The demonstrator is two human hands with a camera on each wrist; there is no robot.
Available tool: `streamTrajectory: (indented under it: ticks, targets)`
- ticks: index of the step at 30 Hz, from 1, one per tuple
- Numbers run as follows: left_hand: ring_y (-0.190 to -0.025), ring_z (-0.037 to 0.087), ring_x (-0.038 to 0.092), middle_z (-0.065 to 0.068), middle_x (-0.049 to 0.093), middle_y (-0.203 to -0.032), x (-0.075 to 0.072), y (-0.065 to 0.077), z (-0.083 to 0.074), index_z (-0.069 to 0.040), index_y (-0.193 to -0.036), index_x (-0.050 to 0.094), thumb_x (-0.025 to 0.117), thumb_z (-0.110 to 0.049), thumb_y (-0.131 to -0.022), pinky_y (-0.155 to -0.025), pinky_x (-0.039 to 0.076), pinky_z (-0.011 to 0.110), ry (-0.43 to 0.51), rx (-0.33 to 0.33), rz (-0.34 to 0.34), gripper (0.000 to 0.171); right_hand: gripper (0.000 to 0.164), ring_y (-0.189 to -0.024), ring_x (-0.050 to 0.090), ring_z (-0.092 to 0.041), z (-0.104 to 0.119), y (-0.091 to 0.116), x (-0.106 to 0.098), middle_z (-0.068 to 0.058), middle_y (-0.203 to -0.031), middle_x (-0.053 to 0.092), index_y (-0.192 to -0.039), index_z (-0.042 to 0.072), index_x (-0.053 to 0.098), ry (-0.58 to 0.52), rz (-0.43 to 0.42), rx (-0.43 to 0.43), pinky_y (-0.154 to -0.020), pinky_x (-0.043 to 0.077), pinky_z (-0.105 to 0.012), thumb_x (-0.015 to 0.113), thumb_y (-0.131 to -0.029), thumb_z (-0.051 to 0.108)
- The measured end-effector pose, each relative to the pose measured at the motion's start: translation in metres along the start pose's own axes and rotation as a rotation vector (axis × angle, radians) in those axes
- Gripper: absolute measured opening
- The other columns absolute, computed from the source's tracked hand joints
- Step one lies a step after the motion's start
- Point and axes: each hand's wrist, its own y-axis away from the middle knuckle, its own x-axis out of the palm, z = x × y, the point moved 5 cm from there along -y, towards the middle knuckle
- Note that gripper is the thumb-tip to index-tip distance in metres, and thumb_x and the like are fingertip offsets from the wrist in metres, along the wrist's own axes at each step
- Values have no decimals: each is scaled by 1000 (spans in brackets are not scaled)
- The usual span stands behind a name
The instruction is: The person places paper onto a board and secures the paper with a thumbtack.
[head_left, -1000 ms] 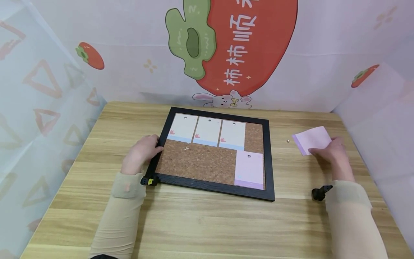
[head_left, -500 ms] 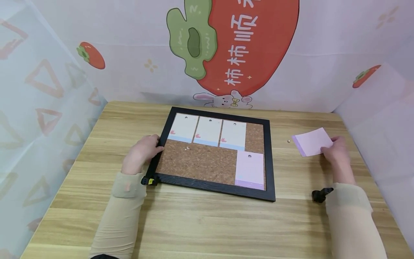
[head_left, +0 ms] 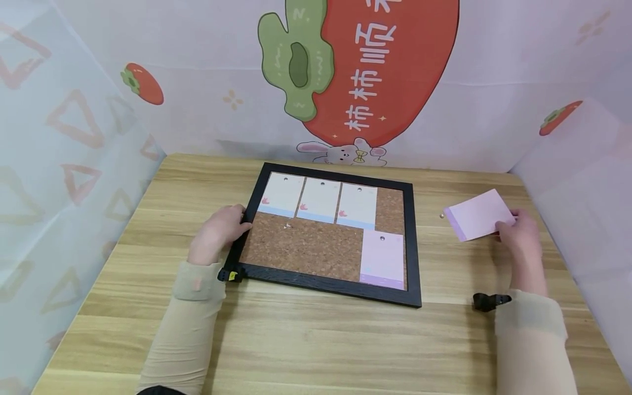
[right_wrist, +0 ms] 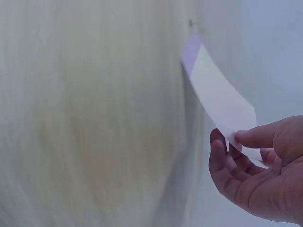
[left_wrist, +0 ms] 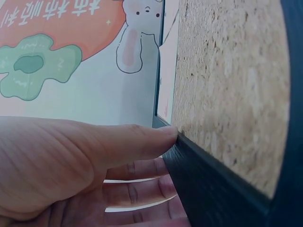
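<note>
My left hand [head_left: 217, 233] grips the left side of a black-framed corkboard [head_left: 306, 247], which lies on the table. In the left wrist view the thumb [left_wrist: 142, 142] rests on the frame's face and the fingers curl against its outer side. A pale purple note sheet [head_left: 479, 214] with a darker purple band is pinched in my right hand [head_left: 524, 241], right of the board. In the right wrist view the sheet [right_wrist: 218, 87] bows slightly, held at its near end between thumb and fingers.
Three white notes [head_left: 318, 200] are pinned along the board's top. One purple note [head_left: 382, 258] is pinned at its lower right. A small thumbtack [head_left: 441, 216] lies on the wooden table [head_left: 326, 340]. Printed cloth walls [head_left: 197, 120] stand behind and at both sides.
My right hand has shifted its hold from over the sheet to the sheet's right end, and the sheet has turned slightly. My left hand still grips the board.
</note>
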Motion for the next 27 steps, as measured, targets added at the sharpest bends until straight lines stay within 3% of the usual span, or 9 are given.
streamTrajectory:
  ticks: [2,5,8,11,15,20,24,27]
  targets:
    - [-88,32,64,28,65,-112,1,0,-1,11,-122,55,57,-22,-102,-79,53,45,-1,-5,-8,39,59,-63,60,3,2,4,1,-40,-136,45,-148,-17,24,-74,-12,4,-59,53,-15,41,-97,8]
    - [-82,31,63,26,66,-104,1,-2,-1,10,-117,57,59,-24,-101,-74,52,42,4,-17,-16,38,60,-59,55,12,7,12,1,-31,-131,47,-151,-11,21,-164,-51,31,-62,55,-13,41,-99,10]
    - [-77,29,61,23,66,-98,2,-3,-2,9,-113,58,60,-25,-100,-70,50,40,4,-22,-27,37,59,-62,55,13,16,21,-2,-9,-117,49,-153,-4,25,-232,-106,62,-65,55,-12,45,-100,14]
    - [-75,28,60,23,66,-98,2,-4,-2,9,-112,59,59,-24,-100,-69,49,39,6,-22,-52,35,49,-65,57,11,26,31,-5,6,-104,48,-145,5,39,-363,-170,85,-64,54,-9,52,-98,12]
    - [-74,29,61,25,66,-99,2,-6,-2,9,-112,61,58,-23,-100,-67,50,38,31,-33,-90,35,30,-68,60,5,40,41,-5,13,-95,55,-120,19,54,-601,-225,70,-61,53,-8,59,-95,4]
    - [-71,29,61,24,66,-97,2,-7,0,8,-109,62,57,-24,-100,-64,49,35,45,-56,-115,33,27,-73,62,0,52,46,-3,13,-86,66,-105,19,61,-805,-222,-28,-61,53,-9,63,-92,-4]
    - [-70,28,60,23,65,-95,2,-8,-1,8,-107,62,56,-23,-100,-62,48,34,47,-51,-109,32,26,-67,65,2,58,48,-1,16,-79,69,-99,19,64,-817,-200,-102,-61,53,-9,64,-90,-6]
    - [-70,28,61,24,66,-95,2,-9,-2,8,-106,62,56,-23,-100,-62,48,34,41,-52,-105,33,26,-64,65,5,66,51,2,18,-77,70,-98,21,64,-756,-166,-168,-61,53,-8,64,-91,-5]
